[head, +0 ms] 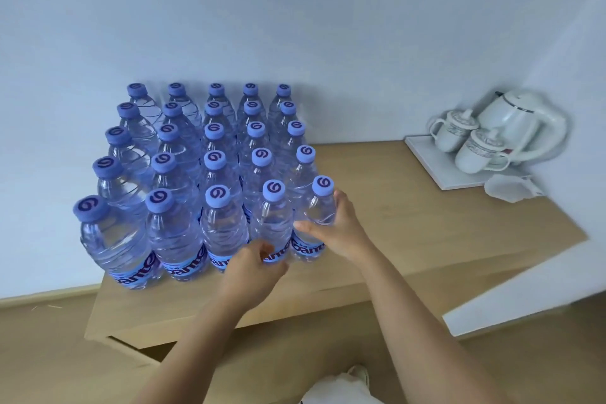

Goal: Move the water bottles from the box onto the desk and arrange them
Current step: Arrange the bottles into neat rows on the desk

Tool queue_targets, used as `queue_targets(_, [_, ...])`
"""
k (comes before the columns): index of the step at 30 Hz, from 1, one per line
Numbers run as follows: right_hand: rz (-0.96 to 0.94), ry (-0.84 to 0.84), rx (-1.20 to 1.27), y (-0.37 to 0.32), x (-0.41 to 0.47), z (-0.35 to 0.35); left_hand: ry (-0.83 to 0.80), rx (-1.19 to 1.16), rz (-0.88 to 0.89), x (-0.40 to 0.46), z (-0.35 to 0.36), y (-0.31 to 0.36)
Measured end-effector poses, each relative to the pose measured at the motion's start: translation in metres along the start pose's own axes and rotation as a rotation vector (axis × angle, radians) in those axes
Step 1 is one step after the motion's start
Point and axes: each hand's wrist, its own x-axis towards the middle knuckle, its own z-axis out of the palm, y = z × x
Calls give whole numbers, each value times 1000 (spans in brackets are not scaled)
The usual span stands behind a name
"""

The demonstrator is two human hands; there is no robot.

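Note:
Several clear water bottles with blue caps stand upright in rows on the left part of the wooden desk (410,213). My right hand (341,226) grips the front-right bottle (319,207) round its body, with the thumb across its front. My left hand (257,261) holds the neighbouring front-row bottle (272,216) low down at its blue label, fingers curled on it. Both bottles stand on the desk at the front right corner of the group. No box is in view.
A white tray (426,157) at the desk's back right carries two lidded mugs (454,131) and a white kettle (521,121). A crumpled white wrapper (508,188) lies beside it. The wall runs close behind the bottles. The desk's front edge is just below my hands.

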Motion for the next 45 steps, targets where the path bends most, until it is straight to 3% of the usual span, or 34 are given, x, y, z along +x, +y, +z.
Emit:
queue_targets(3, [47, -69, -27, 10, -8, 0, 116, 49, -57, 3, -4, -5])
queue_targets(12, [94, -47, -47, 23, -19, 14, -28, 24, -113, 18, 11, 1])
queue_targets(23, [78, -2, -13, 35, -14, 20, 18, 21, -137, 19, 12, -2])
queue_targets(29, [170, -25, 51, 56, -28, 31, 106, 130, -309, -13, -20, -55])
queue_targets(33, [150, 119, 92, 51, -24, 59, 147, 13, -231, -5, -27, -50])
queue_targets(38, [160, 286, 13, 42, -22, 78, 142, 67, -216, 15, -27, -36])
queue_targets(45, [191, 233, -30, 44, -21, 77, 99, 46, -159, 12, -28, -48])
